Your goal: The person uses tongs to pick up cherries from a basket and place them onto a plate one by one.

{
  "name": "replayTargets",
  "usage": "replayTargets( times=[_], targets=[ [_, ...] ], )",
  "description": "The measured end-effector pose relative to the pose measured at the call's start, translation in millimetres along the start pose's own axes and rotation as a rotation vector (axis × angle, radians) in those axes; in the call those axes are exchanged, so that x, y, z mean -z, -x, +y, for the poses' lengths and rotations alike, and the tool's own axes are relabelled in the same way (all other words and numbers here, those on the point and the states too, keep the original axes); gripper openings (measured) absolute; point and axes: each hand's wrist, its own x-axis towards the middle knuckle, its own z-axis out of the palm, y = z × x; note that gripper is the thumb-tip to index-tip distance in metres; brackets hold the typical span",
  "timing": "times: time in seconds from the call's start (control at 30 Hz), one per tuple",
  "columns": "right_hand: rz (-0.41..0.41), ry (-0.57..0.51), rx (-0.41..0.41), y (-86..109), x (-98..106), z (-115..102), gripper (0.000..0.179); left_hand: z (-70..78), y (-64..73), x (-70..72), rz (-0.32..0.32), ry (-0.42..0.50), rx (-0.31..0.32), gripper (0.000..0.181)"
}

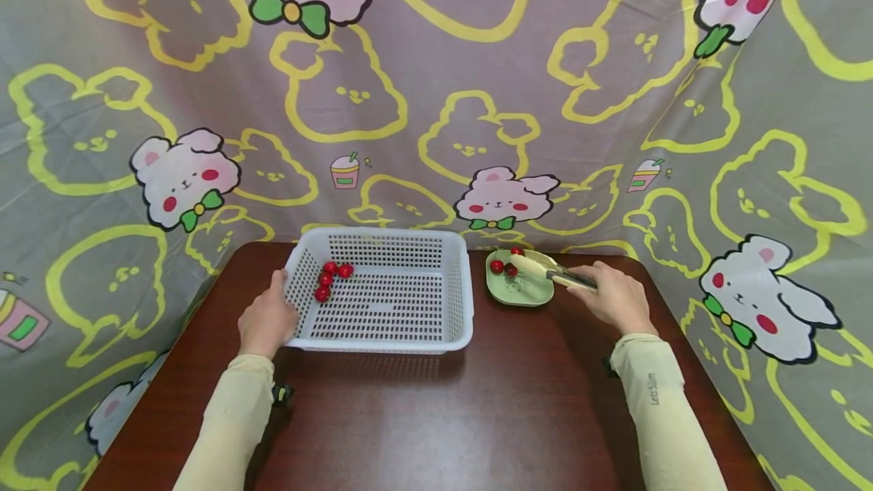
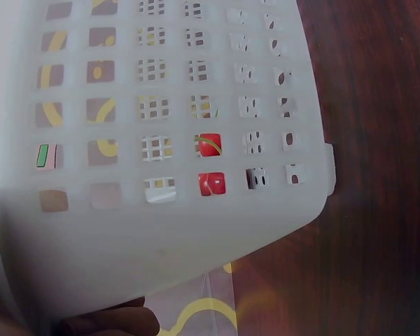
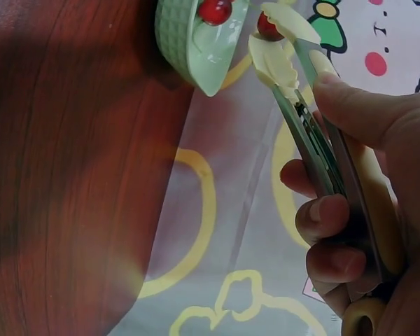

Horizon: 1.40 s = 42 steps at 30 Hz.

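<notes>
My left hand [image 1: 268, 317] grips the left rim of a white plastic basket [image 1: 382, 345] with slotted walls. Several red cherries [image 1: 326, 279] lie at the basket's left end; in the left wrist view a thin stem shows through the slots. My right hand [image 1: 617, 298] holds a pair of tongs [image 1: 571, 277], fingers curled round the handles. Over a light green dish [image 1: 521, 297], the tongs' cream tips [image 3: 275, 59] are close together with a cherry [image 3: 268, 26] between them. A few other cherries [image 1: 496, 267] are in the dish.
Basket and dish stand side by side at the back of a dark brown wooden table [image 1: 436, 415]. A cartoon-patterned cloth [image 1: 470, 67] hangs behind the table and along both sides. The dish is to the right of the basket, with a narrow strip of table between them.
</notes>
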Motion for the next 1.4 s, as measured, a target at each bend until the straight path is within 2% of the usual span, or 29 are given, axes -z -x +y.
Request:
replayTargets(
  times=[0.43, 0.7, 1.17, 1.4],
  targets=[
    [0.028, 0.032, -0.007, -0.6, -9, -1, 0.040, 0.0, -0.1, -0.9, -0.010, 0.016, 0.002, 0.069],
    [0.013, 0.070, -0.017, -1.2, -14, -3, 0.038, 0.6, 1.5, -0.1, -0.003, 0.015, 0.001, 0.068],
    [0.031, 0.100, -0.014, -2.9, -16, -9, 0.036, -0.5, 1.3, 0.1, 0.005, 0.018, -0.013, 0.068],
    [0.038, 0.097, -0.020, -2.4, -18, -9, 0.035, -0.5, 0.2, -1.2, 0.000, 0.017, 0.000, 0.068]
  ],
)
